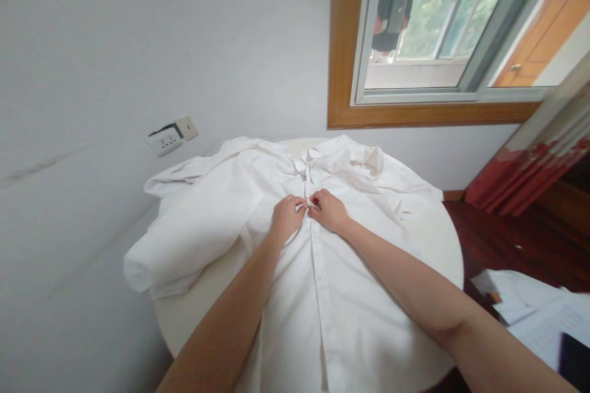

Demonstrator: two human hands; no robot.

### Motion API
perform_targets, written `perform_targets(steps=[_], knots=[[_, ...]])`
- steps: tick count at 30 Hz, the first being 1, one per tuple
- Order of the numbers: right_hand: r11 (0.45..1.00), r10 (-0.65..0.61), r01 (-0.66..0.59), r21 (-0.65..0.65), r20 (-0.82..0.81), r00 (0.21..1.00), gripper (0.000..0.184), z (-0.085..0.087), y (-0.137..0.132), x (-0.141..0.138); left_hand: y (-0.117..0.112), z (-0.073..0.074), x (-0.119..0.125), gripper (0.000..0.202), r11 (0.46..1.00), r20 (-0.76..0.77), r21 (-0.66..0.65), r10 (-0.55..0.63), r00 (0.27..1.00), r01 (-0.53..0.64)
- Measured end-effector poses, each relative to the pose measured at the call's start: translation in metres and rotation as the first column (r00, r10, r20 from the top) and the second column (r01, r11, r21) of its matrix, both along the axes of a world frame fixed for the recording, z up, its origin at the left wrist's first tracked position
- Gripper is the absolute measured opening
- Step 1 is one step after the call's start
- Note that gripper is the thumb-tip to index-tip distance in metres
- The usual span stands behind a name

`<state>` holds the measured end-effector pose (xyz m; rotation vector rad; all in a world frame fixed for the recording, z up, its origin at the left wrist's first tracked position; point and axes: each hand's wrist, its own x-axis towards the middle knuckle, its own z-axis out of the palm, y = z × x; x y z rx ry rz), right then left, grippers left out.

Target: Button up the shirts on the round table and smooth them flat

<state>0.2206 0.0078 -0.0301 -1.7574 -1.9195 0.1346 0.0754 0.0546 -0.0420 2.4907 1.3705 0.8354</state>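
Reaching in with bare forearms from about five and seven o'clock, over a white shirt spread front-up across the middle of the tabletop. Pinching its placket below the collar with left hand and right hand, close together. Showing bare rim near seven and four; hemmed in by the wall at eleven, roomier over dark floor past three. Set around: socket past nine, window at one, curtain at three, papers at four. Thin, creased cloth; rounded edge beneath.
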Motion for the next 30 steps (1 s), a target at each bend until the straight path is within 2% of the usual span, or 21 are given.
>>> perform_targets(steps=[6,10,17,23,26,28,30], knots=[[1.000,0.014,-0.014,0.003,0.099,0.995,0.016,0.004,-0.002,-0.001,0.000,0.000,0.001,0.017,1.000,-0.036,0.000,0.001,0.999,-0.001],[0.999,0.035,-0.039,0.035,0.099,0.994,0.019,0.006,-0.004,-0.001,0.000,-0.001,0.001,0.018,1.000,-0.050,-0.003,0.005,0.999,-0.005],[0.994,-0.104,0.105,0.013,-0.042,0.994,0.021,0.003,-0.005,0.005,-0.004,0.002,0.000,0.022,0.999,-0.034,0.029,-0.012,0.999,0.013],[0.987,-0.112,0.079,-0.141,-0.246,0.963,0.023,0.007,0.006,0.017,-0.011,0.016,0.002,0.032,0.995,-0.061,0.097,0.013,0.998,-0.007],[0.989,-0.039,-0.002,-0.150,-0.271,0.962,0.034,0.017,-0.001,0.022,-0.013,0.032,-0.003,0.027,0.995,-0.108,0.088,-0.032,0.994,0.042],[0.994,0.073,-0.087,-0.070,-0.187,0.980,0.037,0.025,-0.017,0.022,-0.018,0.041,-0.009,0.020,0.992,-0.160,0.034,-0.114,0.980,0.121],[0.989,0.145,-0.146,-0.014,-0.057,0.988,0.027,0.030,-0.041,0.018,-0.027,0.047,-0.015,0.017,0.978,-0.207,-0.040,-0.207,0.956,0.203]])
